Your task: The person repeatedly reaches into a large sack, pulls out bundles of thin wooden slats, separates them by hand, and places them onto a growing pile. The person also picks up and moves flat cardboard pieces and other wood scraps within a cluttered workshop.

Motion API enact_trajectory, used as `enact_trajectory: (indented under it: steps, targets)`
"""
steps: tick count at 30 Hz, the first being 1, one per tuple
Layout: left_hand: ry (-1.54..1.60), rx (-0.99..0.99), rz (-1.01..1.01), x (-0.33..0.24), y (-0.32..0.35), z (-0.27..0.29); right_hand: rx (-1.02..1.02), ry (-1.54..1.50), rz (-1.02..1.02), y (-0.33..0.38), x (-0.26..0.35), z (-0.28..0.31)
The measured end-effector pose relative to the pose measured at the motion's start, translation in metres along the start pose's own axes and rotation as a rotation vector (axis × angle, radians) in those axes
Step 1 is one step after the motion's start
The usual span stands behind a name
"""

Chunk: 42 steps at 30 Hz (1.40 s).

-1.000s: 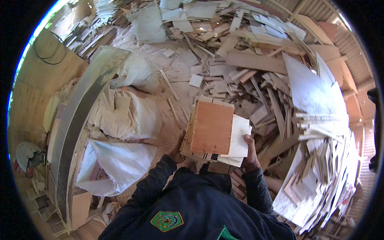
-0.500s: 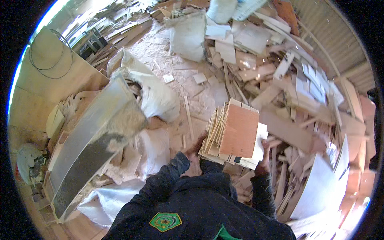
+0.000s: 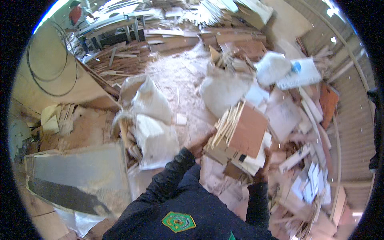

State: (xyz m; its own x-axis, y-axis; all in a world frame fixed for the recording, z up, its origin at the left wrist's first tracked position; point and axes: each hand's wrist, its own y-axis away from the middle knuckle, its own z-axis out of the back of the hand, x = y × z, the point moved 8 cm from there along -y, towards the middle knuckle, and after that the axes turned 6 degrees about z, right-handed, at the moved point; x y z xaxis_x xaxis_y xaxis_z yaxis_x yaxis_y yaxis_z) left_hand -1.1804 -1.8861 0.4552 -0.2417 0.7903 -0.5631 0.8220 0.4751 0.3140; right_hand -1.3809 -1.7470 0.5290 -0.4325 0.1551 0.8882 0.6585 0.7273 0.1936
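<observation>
Between my two hands I carry a stack of thin wooden boards (image 3: 249,132) in front of my body. A reddish-brown board faces up on top, with pale board edges fanned along its left side and white pieces at the lower right. My left hand (image 3: 199,146) grips the stack's left side, its fingers partly hidden behind the boards. On the right side my right hand (image 3: 262,170) is closed round the edge near the white pieces. Both dark sleeves reach up from below.
White sacks (image 3: 154,136) stand left of a dusty floor path (image 3: 178,68); another sack (image 3: 224,90) is on its right. Scrap wood (image 3: 296,156) heaps along the right. A grey panel (image 3: 80,168) lies left. Far off, a person (image 3: 78,18) is beside a work table (image 3: 112,22).
My view has swung, bringing the far work table and the person into sight. The stack stays held in both hands and now appears slightly farther right.
</observation>
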Motion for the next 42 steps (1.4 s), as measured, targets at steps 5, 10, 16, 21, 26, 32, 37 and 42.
enact_trajectory:
  steps: [5,10,16,21,26,32,37,42]
  targets:
    - [0.078,0.106,0.107,-0.087,-0.098,0.012,0.179,0.029,-0.111,-0.140,0.017,-0.087]
    - [0.098,0.100,0.073,-0.194,-0.174,0.039,0.265,0.012,-0.174,-0.282,0.007,-0.174]
    - [0.088,-0.060,-0.110,-0.336,-0.260,0.143,0.301,0.418,0.050,-0.462,-0.031,-0.308]
    - [0.168,-0.103,-0.281,-0.474,-0.289,0.221,0.527,0.230,-0.279,-0.551,-0.080,-0.484]
    - [0.212,-0.308,-0.434,-0.595,-0.263,0.297,0.779,0.156,-0.374,-0.607,-0.145,-0.661]
    - [0.289,-0.253,-0.583,-0.735,-0.231,0.408,0.850,0.197,-0.382,-0.662,-0.237,-0.829]
    - [0.127,-0.480,-0.721,-0.840,-0.190,0.500,0.915,0.206,-0.416,-0.675,-0.299,-0.974]
    - [-0.545,-0.658,-1.072,-0.920,-0.097,0.570,1.034,0.315,-0.457,-0.646,-0.381,-1.118]
